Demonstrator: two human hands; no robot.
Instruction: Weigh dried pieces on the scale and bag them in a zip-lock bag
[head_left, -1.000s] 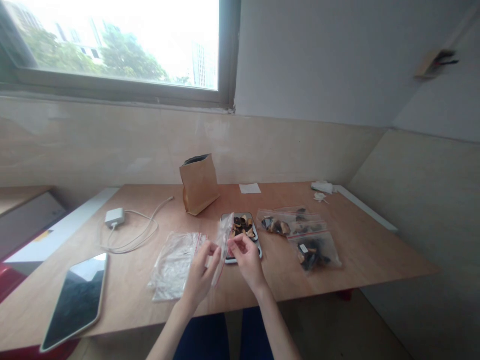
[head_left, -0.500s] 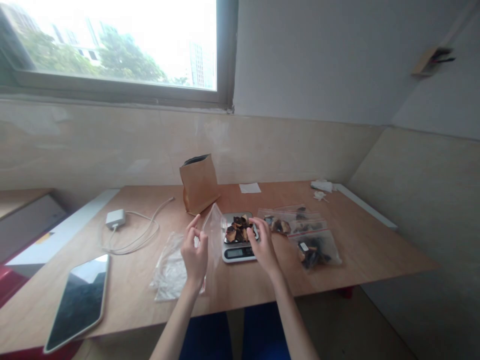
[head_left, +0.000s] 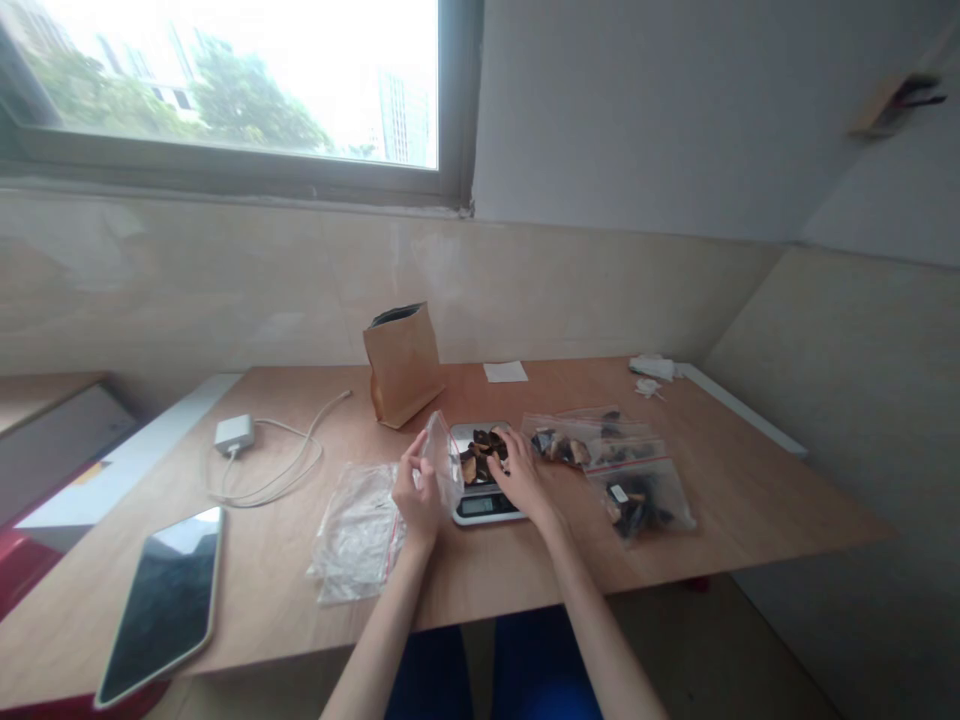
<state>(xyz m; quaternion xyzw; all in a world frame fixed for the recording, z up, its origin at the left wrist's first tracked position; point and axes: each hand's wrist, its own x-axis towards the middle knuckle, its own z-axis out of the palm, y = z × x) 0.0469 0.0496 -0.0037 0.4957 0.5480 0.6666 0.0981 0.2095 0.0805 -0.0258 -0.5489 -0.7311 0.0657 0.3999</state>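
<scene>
Wooden counter (head_left: 255, 565): digital scale (head_left: 480, 506) bearing dark dried pieces (head_left: 480, 456); left hand (head_left: 417, 495) pinches clear zip bag (head_left: 440, 458); right hand (head_left: 519, 480) curves over pieces, grip unclear.

Room log: wide window (head_left: 225, 85) in a grey frame, bright daylight, trees (head_left: 244, 105) and a high-rise tower (head_left: 403, 120) outside. Beige panelled dado (head_left: 225, 280) ran below the sill, white plastered wall (head_left: 622, 110) above, turning a corner at right. Plywood-topped table (head_left: 787, 515) stood against it, over a dull grey-brown floor (head_left: 750, 640).
</scene>
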